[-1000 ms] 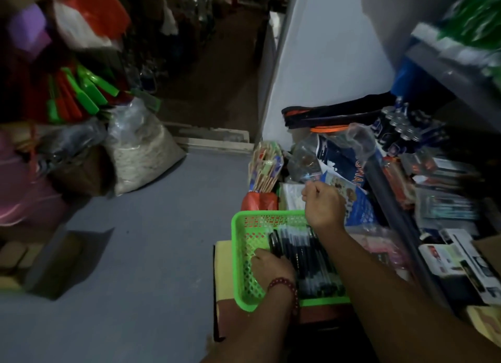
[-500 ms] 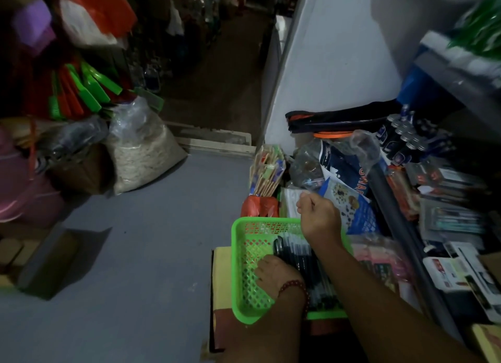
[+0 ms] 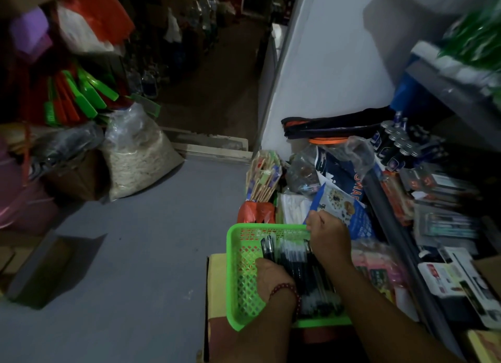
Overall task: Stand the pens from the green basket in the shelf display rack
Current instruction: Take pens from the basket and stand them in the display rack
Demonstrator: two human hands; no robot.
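Note:
The green basket [image 3: 245, 289] sits on a brown box at the bottom centre and holds a pile of dark pens [image 3: 303, 270] lying lengthwise. My left hand [image 3: 272, 277], with a red bead bracelet at the wrist, reaches into the basket, and its fingers curl down at the left side of the pen pile. My right hand [image 3: 329, 240] is at the basket's far right rim with its fingers curled over the edge. To the right, the shelf [image 3: 401, 243] holds stationery packs; I cannot make out the display rack in the dim light.
Packets, a bundle of paper fans [image 3: 261, 178] and a blue bag [image 3: 344, 213] crowd the space behind the basket. Dark cylinders [image 3: 393, 145] stand on the shelf. A white wall panel [image 3: 325, 78] rises behind. A grey floor [image 3: 135, 254], a sack [image 3: 135, 156] and an open carton [image 3: 40, 270] lie to the left.
My right hand has come down from the packets behind the basket to its far rim. My left hand stays in the basket beside the pens.

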